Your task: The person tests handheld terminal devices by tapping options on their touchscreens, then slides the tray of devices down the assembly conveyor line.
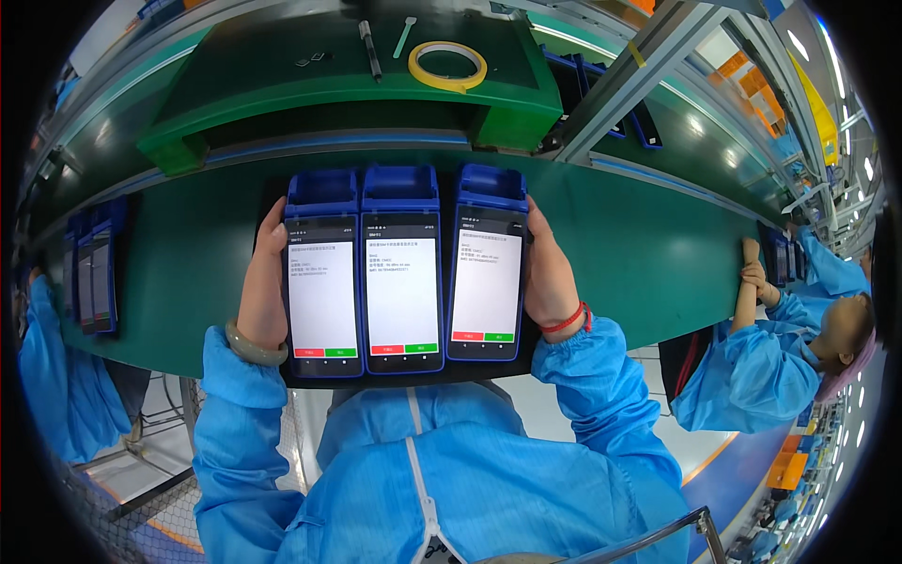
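Observation:
Three blue handheld payment terminals with lit white screens lie side by side in front of me, on a black mat (503,370). My left hand (261,287) grips the outer side of the left terminal (324,291), its thumb at the upper edge. The middle terminal (402,287) sits against the left one, with neither hand on it. Along the outer side of the right terminal (487,282), my right hand (552,277) is closed. This terminal tilts slightly, with a narrow gap beside the middle one. Each screen shows red and green buttons. My lower fingers are hidden.
Beyond the terminals stands a green raised shelf (282,75) holding a yellow tape roll (447,86), a black pen (370,51) and a light-green tool (405,36). Other terminals (94,273) lie at the left. A metal post (639,70) rises right. Co-workers sit on both sides.

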A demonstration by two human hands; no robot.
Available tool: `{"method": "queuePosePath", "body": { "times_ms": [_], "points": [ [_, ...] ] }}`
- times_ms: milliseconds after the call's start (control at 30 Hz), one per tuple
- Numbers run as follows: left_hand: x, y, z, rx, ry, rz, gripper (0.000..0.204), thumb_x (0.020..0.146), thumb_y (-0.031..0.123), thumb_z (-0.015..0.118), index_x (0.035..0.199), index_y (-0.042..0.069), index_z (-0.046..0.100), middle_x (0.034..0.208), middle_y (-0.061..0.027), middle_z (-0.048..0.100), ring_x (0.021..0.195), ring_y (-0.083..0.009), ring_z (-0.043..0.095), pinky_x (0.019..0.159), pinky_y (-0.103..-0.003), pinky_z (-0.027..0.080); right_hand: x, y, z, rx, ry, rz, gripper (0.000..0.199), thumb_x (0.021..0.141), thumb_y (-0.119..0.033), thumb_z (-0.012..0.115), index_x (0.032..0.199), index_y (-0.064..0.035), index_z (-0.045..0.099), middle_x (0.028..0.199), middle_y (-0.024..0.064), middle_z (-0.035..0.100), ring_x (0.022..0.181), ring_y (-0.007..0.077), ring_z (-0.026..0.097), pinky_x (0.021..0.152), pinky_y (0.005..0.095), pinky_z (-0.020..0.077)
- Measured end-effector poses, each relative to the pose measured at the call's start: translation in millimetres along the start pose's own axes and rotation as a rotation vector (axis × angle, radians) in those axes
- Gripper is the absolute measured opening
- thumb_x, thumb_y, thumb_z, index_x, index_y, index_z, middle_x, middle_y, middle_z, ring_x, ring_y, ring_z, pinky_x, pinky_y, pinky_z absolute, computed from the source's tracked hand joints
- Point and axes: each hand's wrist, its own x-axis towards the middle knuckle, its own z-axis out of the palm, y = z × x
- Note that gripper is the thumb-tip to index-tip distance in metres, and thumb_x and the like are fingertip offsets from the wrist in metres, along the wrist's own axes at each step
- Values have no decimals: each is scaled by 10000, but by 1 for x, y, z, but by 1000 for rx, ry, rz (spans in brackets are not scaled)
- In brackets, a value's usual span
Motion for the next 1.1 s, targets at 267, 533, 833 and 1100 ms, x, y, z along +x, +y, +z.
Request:
{"method": "queuePosePath", "body": {
  "times_ms": [267, 533, 833, 1100],
  "points": [
    [-1, -1, 6, -69, 39, 53, 652, 925, 474, 327, 1392, 29, 230, 1315, -145, 434, 1190, -233, 450, 1003, -332, 352, 3, -6, 10, 34, -86, 84, 496, 964, -323, 362, 1382, -70, 281, 1249, 101, 500, 1092, 208, 525, 932, 310, 413],
    [-6, -3, -2, -30, -41, 58, 633, 932, 398, 355, 1404, 14, 180, 1346, -145, 392, 1229, -228, 398, 1037, -336, 293, -5, 0, 2, -173, -34, 12, 531, 951, -266, 393, 1378, 15, 248, 1261, 147, 480, 1129, 188, 484, 954, 267, 373],
    [-51, 7, -26, 129, -90, 69, 786, 708, -87, 472, 1418, 91, 186, 1364, -199, 323, 1137, -265, 467, 937, -374, 408, -57, 3, -21, -549, 46, -204, 462, 894, -20, 452, 1338, -8, 327, 1223, 184, 472, 1122, 235, 481, 966, 327, 381],
    [-29, -5, -63, 366, 252, 76, 287, 866, 54, 474, 1148, 39, 526, 1039, -77, 596, 835, -101, 574, 648, -199, 457, -56, 10, -25, -538, 153, -315, 284, 896, -10, 450, 1178, 11, 480, 1009, 99, 574, 925, 148, 546, 824, 252, 438]
  ]
}}
